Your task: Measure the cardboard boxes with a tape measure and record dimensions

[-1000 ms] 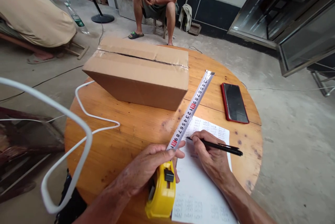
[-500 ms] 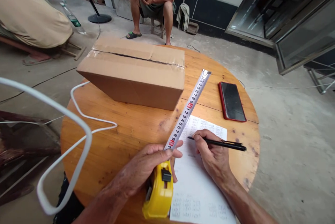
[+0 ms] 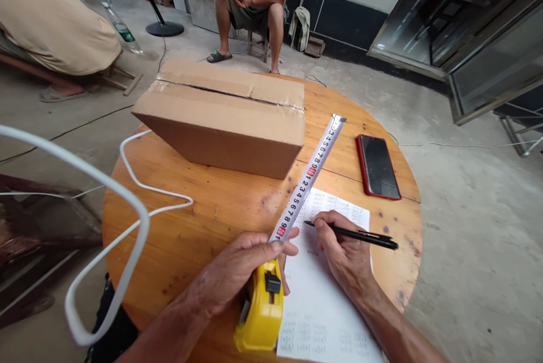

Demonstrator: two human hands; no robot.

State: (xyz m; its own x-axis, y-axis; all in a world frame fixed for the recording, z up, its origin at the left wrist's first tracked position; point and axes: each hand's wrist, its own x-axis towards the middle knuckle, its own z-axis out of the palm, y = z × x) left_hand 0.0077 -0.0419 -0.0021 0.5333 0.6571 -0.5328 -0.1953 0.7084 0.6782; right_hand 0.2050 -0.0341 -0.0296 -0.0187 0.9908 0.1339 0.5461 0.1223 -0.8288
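My left hand (image 3: 257, 255) is closed around a yellow tape measure (image 3: 262, 318), its thumb lying across the blade near the case. The silver blade runs out past the 20 mark, up and to the right over the table. My right hand (image 3: 345, 250) pinches a black pen (image 3: 360, 234), with the tip at the sheet of paper (image 3: 316, 278). Rows of small handwriting fill the sheet's top and bottom. Beyond my hands a taped cardboard box (image 3: 229, 137) rests on the round wooden table (image 3: 169, 250); the blade's end lies to the right of it, apart from it.
A phone in a red case (image 3: 378, 166) lies on the table's right side. White cable (image 3: 156, 189) loops over the left side, and a blurred white tube (image 3: 136, 204) hangs close on the left. Across the table a person (image 3: 254, 4) sits on a stool. A plastic bottle (image 3: 123, 29) stands on the floor.
The whole view has shifted slightly, so things appear a little further right. Both hands keep their holds on the tape measure and the pen, nearly still.
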